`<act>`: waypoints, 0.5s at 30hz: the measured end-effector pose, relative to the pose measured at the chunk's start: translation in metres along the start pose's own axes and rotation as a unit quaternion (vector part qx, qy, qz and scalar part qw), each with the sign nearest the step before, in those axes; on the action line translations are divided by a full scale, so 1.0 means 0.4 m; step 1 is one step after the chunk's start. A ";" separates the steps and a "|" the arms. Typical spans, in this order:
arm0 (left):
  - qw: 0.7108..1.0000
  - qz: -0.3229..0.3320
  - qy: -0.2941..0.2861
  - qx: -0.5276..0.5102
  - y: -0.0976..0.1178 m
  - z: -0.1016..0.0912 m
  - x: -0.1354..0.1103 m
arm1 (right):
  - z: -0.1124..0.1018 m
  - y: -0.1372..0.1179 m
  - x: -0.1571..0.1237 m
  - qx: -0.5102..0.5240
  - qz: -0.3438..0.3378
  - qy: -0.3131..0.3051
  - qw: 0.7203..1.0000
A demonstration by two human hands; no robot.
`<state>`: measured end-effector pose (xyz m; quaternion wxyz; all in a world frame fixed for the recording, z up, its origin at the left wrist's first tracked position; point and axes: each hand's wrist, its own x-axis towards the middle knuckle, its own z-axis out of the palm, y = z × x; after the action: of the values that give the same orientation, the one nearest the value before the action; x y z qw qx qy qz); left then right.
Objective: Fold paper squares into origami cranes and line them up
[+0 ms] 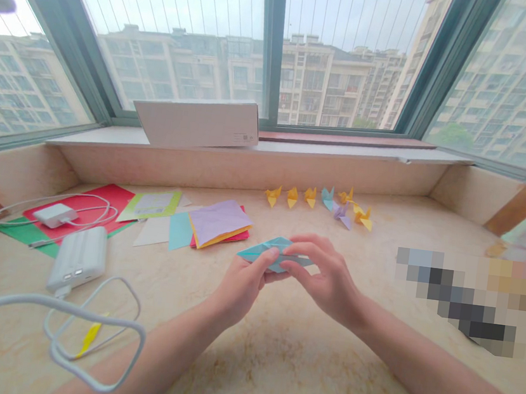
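Observation:
A folded piece of light blue paper is held just above the beige stone counter, between both hands. My left hand pinches its near left end with thumb and fingers. My right hand grips its right side, fingers curled over the top. Behind them, near the back wall, stands a row of several small folded paper cranes, mostly yellow, with one blue and one lilac.
A stack of coloured paper sheets lies left of the hands. Further left are a white power bank, a white charger on red paper, and looping white cables. A white box leans on the window sill.

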<state>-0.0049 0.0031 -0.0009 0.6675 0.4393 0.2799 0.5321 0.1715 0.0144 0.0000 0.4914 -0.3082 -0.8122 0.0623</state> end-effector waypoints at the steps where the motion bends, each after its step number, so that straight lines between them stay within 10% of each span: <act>1: 1.000 -0.001 0.007 -0.001 0.001 0.002 0.000 | -0.005 0.001 0.001 -0.016 -0.015 -0.008 1.000; 8: 1.000 -0.005 0.004 0.000 -0.003 0.000 0.002 | -0.018 0.009 0.008 -0.078 -0.084 -0.035 0.993; 15: 1.000 0.004 -0.023 0.005 -0.013 -0.014 0.004 | 0.002 -0.008 0.007 0.029 0.038 -0.032 0.998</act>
<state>-0.0067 0.0062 -0.0077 0.6697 0.4557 0.2650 0.5231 0.1684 0.0137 0.0028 0.4711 -0.3224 -0.8130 0.1145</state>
